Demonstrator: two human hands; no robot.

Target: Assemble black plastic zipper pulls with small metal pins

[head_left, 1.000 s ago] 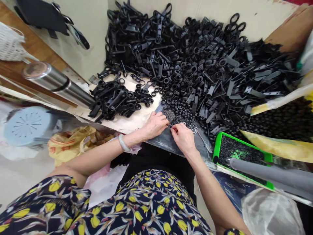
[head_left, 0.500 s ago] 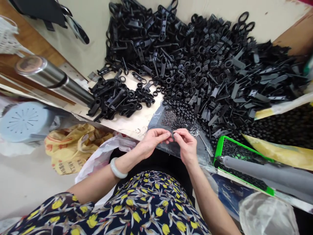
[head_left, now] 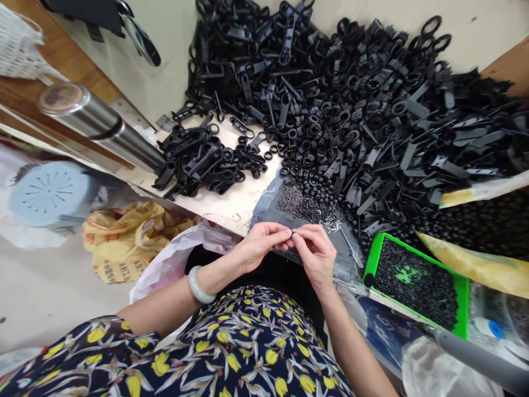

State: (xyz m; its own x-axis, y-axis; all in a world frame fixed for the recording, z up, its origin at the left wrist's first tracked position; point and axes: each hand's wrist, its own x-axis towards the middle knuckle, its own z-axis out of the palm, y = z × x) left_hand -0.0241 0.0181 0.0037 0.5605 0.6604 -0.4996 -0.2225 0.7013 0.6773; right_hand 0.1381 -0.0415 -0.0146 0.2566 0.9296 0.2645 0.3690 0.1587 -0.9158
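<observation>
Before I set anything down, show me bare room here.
Pale board lies bare between the small black pile and front edge; the left end of the dark mat is bare beside brown bits. Crowded: the big black heap behind, the filled green tray at right.

Yellow bag (head_left: 130, 234) bears red and dark printed characters (head_left: 118, 272); none clearly legible.

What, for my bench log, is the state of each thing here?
Left hand, pinched at a small dark piece
Right hand, pinched at that same piece
Steel flask, closed
Green tray, holding small black bits
Black parts, loosely heaped
Silvery pins, scattered loose
Yellow floor bag, crumpled
</observation>
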